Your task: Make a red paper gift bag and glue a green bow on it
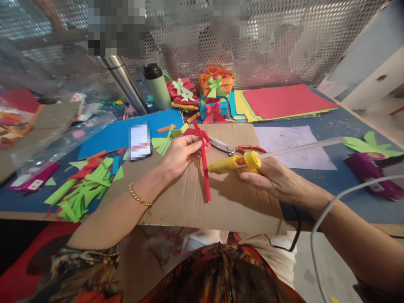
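Between the thumb and fingers of my left hand (183, 152) is a red paper strip (205, 181), held slanting over the cardboard sheet (176, 206). Behind those fingers shows more folded red paper; its full shape is hidden. My right hand (271, 176) is wrapped around a yellow glue gun (232, 163), with a long clear glue stick (303, 146) jutting from its back. The gun's nozzle points left and meets or nearly meets the strip. Scissors (225, 147) with red handles lie just behind the gun.
Green paper scraps (85, 189) are piled at left, near a phone (139, 141). At the back stand a green bottle (157, 86), small paper baskets (216, 82) and stacked coloured sheets (287, 101). A purple glue gun (374, 174) lies at right, near a grey cable (328, 208).
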